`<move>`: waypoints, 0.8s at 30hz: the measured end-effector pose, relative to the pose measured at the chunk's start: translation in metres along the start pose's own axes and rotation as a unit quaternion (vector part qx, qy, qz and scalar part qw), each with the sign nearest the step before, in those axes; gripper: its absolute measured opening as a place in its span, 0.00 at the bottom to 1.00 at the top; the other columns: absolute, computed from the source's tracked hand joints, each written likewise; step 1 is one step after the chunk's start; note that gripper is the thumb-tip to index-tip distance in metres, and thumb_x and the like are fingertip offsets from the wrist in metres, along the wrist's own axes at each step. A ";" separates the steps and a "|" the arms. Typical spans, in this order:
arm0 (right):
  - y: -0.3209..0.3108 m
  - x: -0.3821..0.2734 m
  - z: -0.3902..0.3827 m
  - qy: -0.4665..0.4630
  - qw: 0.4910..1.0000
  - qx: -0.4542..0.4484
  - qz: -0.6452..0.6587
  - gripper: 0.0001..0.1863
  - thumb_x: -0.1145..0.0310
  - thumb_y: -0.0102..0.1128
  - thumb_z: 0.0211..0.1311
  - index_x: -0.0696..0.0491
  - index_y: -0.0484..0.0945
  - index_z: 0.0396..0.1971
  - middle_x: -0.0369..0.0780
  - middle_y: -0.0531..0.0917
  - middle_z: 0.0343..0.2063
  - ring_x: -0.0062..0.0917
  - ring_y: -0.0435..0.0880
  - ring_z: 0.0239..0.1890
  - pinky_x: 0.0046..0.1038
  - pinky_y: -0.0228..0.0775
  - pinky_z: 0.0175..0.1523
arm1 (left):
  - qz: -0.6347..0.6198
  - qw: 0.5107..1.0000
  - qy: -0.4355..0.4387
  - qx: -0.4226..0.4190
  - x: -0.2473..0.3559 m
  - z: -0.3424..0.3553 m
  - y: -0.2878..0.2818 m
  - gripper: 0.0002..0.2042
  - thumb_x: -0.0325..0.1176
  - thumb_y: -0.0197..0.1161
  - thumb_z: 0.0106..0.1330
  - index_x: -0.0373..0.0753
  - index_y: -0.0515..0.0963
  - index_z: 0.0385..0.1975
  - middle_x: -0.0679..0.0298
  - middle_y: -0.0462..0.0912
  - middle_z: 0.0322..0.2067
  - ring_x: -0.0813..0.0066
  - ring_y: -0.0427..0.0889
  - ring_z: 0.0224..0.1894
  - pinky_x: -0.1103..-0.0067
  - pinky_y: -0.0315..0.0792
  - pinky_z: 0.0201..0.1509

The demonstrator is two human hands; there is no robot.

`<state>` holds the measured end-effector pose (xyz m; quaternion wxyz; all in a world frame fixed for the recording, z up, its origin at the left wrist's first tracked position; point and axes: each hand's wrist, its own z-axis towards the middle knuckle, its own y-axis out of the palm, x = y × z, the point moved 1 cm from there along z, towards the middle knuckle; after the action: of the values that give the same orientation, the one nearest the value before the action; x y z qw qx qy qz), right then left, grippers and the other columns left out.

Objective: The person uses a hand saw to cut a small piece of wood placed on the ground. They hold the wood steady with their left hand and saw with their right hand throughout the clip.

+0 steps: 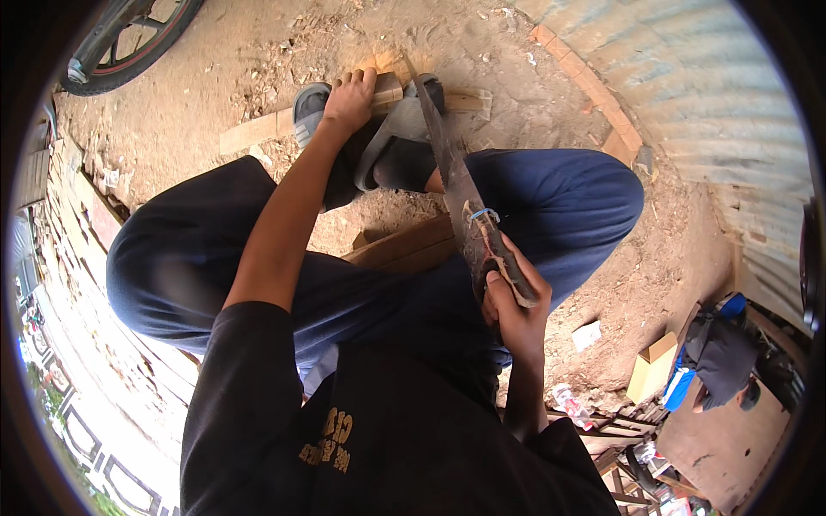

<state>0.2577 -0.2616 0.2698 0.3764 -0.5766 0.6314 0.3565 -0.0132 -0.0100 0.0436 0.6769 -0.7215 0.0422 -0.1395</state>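
My right hand is closed around the worn wooden handle of a hand saw. Its long dark blade points away from me, with the toothed edge to the left and the tip beside a short wooden block. Whether the teeth touch the wood I cannot tell. My left hand grips the left part of this block, fingers curled over its far side. Under the block and my grey sandals lies a flat pale board on the ground. Fresh sawdust is scattered just beyond the block.
A motorcycle wheel stands at the far left. Corrugated metal sheeting runs along the right, with a row of bricks at its foot. A wooden beam lies between my legs. A yellowish box sits at the lower right.
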 end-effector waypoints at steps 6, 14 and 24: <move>0.006 0.006 0.011 -0.027 0.996 0.030 -0.078 0.23 0.81 0.57 0.62 0.64 0.72 0.58 0.42 0.83 0.46 0.18 0.80 0.44 0.19 0.70 0.50 | 0.044 0.998 -0.023 0.042 0.004 -0.003 0.009 0.25 0.34 0.62 0.58 0.37 0.65 0.54 0.52 0.75 0.47 0.54 0.74 0.55 0.58 0.69 0.56; 0.016 0.010 0.026 -0.040 0.994 0.028 -0.095 0.24 0.81 0.57 0.62 0.64 0.71 0.59 0.45 0.82 0.48 0.23 0.80 0.49 0.22 0.69 0.55 | 0.005 0.999 -0.001 -0.035 -0.003 0.002 0.003 0.34 0.47 0.70 0.53 0.36 0.66 0.55 0.54 0.73 0.52 0.55 0.71 0.58 0.59 0.67 0.59; 0.034 0.017 0.041 -0.060 0.990 -0.018 -0.127 0.24 0.80 0.57 0.63 0.66 0.69 0.60 0.51 0.82 0.50 0.28 0.81 0.53 0.25 0.70 0.57 | 0.021 0.999 -0.016 -0.043 0.003 0.006 0.012 0.31 0.42 0.68 0.51 0.35 0.68 0.55 0.51 0.74 0.51 0.54 0.71 0.58 0.62 0.67 0.61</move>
<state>0.2256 -0.2307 0.2359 0.4457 -0.6359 0.5230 0.3512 -0.0072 -0.0064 0.0320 0.6488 -0.7508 0.0525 -0.1120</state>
